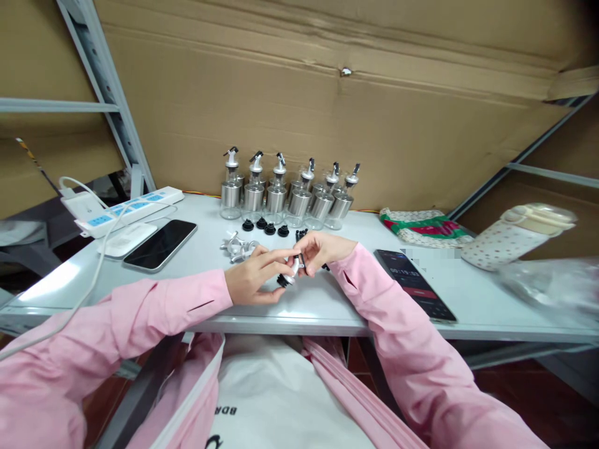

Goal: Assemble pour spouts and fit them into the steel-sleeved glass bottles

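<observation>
Near the table's front edge, my left hand (259,274) holds a white pourer top (291,273) with a black ribbed stopper at its lower end. My right hand (322,251) pinches a small black piece (301,259) at the upper end of that top, and its fingertips meet those of my left hand. Several grey-white pourer parts (238,246) lie just behind my left hand. Behind them sit several black stoppers (269,229). More small black pieces (302,234) are partly hidden behind my right hand.
Glass bottles with steel bands (277,199) and pourers stand in rows at the back. On the left are a power strip (135,209) and a dark phone (161,245). To the right lie a phone showing a timer (414,284), a patterned cloth (423,227) and a dotted flask (510,240).
</observation>
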Motion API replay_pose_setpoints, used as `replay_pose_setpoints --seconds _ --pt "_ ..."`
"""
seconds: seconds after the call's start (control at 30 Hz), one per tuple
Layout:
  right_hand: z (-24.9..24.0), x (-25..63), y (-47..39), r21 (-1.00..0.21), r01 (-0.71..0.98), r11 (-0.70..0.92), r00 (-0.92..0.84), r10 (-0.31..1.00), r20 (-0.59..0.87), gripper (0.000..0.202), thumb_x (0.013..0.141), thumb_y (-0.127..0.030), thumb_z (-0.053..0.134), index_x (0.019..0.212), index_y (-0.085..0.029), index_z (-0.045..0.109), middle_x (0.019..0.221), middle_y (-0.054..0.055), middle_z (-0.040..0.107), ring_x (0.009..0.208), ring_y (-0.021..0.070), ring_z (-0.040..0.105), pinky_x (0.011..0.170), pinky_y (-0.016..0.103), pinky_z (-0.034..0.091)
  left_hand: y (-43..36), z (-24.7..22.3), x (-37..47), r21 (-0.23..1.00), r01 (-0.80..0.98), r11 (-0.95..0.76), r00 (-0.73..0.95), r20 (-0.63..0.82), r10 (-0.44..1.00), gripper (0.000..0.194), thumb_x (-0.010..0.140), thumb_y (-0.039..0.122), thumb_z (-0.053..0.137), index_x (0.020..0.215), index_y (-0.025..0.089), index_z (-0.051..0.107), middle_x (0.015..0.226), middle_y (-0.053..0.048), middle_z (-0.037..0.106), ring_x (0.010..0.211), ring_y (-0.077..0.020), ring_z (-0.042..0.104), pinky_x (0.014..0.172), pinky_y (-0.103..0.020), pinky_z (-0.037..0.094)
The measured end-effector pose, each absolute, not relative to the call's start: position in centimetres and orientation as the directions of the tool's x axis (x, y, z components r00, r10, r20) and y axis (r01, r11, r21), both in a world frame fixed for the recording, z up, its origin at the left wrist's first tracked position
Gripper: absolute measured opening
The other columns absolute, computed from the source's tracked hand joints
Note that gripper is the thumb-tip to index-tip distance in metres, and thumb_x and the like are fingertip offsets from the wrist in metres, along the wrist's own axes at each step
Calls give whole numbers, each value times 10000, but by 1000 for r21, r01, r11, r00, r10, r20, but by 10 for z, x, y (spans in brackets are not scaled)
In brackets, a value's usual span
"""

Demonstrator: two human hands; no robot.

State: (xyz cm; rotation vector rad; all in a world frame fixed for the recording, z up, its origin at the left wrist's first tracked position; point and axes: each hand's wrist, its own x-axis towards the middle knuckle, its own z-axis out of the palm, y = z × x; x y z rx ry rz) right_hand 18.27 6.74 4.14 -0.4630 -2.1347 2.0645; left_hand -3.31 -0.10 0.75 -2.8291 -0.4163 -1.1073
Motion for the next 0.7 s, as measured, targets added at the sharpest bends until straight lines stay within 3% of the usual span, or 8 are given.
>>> replay_pose_setpoints --seconds 0.33,0.5,0.7 --pt "44 179 66 -994 110 4 -951 291 -104 315 587 -146 775 885 -94 687 693 30 692 532 59 591 506 141 490 5 3 -32 37 251 -967 679 706 203 122 830 193 530 941 158 491 1227 -167 479 911 -175 572 831 -342 434" --pt "43 179 66 -994 110 4 -950 294 -104 347 572 -147 782 902 -97 685 720 38 699 554 73 608 500 143 490 5 1 -32 114 195 -974 688 692 219 139 855 238 518 963 160 480 1243 -174 459 903 -166 575 831 -344 478" --pt "41 179 65 -993 112 -28 -947 300 -115 364 529 -130 800 873 -102 685 719 33 701 539 68 603 491 140 479 1 1 -31 124 223 -967 679 692 246 153 873 252 491 992 156 485 1246 -167 479 1011 -186 569 878 -357 484"
